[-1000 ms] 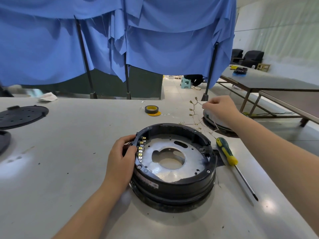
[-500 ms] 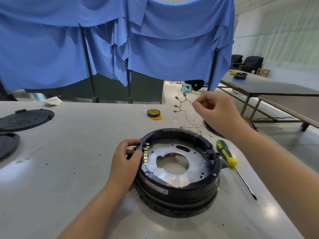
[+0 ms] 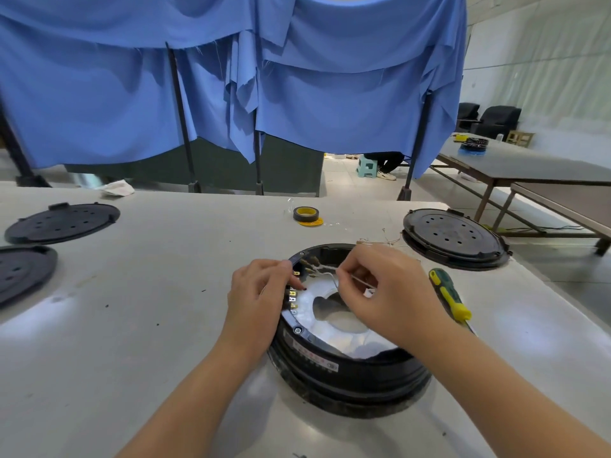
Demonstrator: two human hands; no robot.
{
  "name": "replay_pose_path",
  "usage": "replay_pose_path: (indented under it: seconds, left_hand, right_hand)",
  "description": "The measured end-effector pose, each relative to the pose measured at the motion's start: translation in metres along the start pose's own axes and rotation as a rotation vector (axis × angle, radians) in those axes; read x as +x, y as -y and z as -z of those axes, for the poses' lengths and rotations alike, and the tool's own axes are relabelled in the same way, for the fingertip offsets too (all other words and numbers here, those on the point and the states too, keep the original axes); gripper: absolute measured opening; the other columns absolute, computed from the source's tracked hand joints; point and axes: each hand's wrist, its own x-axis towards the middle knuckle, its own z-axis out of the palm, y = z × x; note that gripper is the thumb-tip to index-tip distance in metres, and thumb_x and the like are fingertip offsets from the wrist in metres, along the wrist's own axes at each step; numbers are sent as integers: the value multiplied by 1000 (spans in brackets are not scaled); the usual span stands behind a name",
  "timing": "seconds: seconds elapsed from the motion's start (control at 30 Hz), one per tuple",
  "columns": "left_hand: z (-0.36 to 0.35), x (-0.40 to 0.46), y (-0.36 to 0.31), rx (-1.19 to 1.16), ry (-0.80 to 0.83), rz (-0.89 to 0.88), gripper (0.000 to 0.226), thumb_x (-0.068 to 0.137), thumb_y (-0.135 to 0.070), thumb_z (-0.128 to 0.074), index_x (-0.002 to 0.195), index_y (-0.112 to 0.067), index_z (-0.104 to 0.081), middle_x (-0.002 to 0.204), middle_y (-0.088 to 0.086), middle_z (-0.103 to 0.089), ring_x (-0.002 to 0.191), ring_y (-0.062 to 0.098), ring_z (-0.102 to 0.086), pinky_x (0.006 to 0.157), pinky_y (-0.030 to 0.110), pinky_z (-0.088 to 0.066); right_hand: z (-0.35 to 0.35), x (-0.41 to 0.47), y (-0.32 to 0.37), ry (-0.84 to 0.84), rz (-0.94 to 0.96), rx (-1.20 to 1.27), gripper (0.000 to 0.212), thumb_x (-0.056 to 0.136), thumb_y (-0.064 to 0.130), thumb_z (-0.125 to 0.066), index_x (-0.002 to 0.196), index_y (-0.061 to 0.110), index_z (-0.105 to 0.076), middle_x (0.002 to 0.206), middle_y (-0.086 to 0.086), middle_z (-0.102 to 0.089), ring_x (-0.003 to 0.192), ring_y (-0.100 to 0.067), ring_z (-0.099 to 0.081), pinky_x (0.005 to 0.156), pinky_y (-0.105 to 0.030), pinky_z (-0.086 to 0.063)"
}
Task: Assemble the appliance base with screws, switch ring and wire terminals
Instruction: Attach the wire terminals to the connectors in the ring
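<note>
Round black base [image 3: 347, 368], thin pale wire [image 3: 330, 276]

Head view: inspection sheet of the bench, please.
Surface: grey table, scuffed.
Job's things: black appliance base; brass terminals on its left inner wall.
Clutter: screwdriver, tape roll, three black perforated lids.
Grippers: left hand holds the base rim; right hand pinches a thin wire.
Cables: wire harness behind the base.
Surroundings: blue cloth, side tables at right.

Base label [image 3: 315, 358] — print unreadable
</note>
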Motion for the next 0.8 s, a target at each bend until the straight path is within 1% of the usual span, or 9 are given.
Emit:
replay_pose_path:
  seconds: [0.1,0.2,0.27,0.33,0.43,0.5,0.6,0.7,0.8]
  left_hand:
    - [-5,-6,-12,-89,117,54,53,93,-60,-41,65,-30,-74,84,-10,-73,94,-1,-62,83,25,-40]
    - [-7,-10,-22,-224,201,129,49,75,-66,-43,74,-30,-76,85,-5,-75,87,6,-68,80,23,-48]
    - [-6,-11,-22,-225,223,127,37,79,-56,-57,75,-26,-77,91,-10,-74,90,6,-68,77,17,-48]
    - [-5,-11,-19,-142,198,106,17,86,-27,-67,75,-23,-79,98,-16,-69,98,2,-63,78,11,-44]
    - [-5,-10,-16,-95,199,101,17,85,-11,-67,77,-20,-79,107,-13,-66,107,4,-58,89,22,-45]
    - [-4,-9,-16,-99,200,105,17,86,-12,-67,77,-19,-79,109,-12,-67,108,6,-58,93,26,-45]
    - [-4,-10,-16,-64,202,79,16,87,-17,-67,78,-23,-79,109,-14,-66,108,2,-57,90,20,-43]
    - [-5,-10,-16,-31,185,44,14,87,-20,-67,79,-21,-79,101,-14,-67,101,0,-59,82,12,-44]
    - [-5,-10,-15,17,166,24,13,87,-24,-67,83,-21,-78,91,-11,-69,90,-1,-60,76,14,-45]
  right_hand:
    - [-2,-8,2,60,-36,50,8,83,20,-67,76,19,-63,61,11,-54,58,-7,-49,54,-20,-42]
    - [1,-10,1,208,-82,192,6,83,25,-65,78,22,-63,63,11,-57,61,-11,-54,57,-28,-48]
    - [1,-10,0,314,-99,254,6,83,27,-65,79,24,-63,65,12,-59,65,-12,-57,60,-31,-50]
    - [-1,-10,-1,382,-95,250,5,84,30,-67,82,25,-66,67,13,-60,68,-10,-58,62,-31,-51]
    - [-1,-8,-1,355,-116,282,7,84,31,-66,83,24,-69,71,12,-64,71,-9,-60,65,-31,-52]
    - [-1,-6,-2,223,-172,282,7,85,28,-64,81,23,-67,73,11,-64,73,-9,-59,66,-30,-51]
    - [-2,1,-7,71,-330,266,6,85,28,-65,83,23,-63,73,10,-60,72,-7,-56,64,-21,-46]
    - [-4,5,-10,218,-491,342,9,88,34,-63,92,26,-66,83,13,-64,79,1,-58,71,-13,-44]
    - [-7,7,-10,317,-577,450,11,90,32,-61,89,26,-70,82,9,-71,80,-3,-64,76,-18,-51]
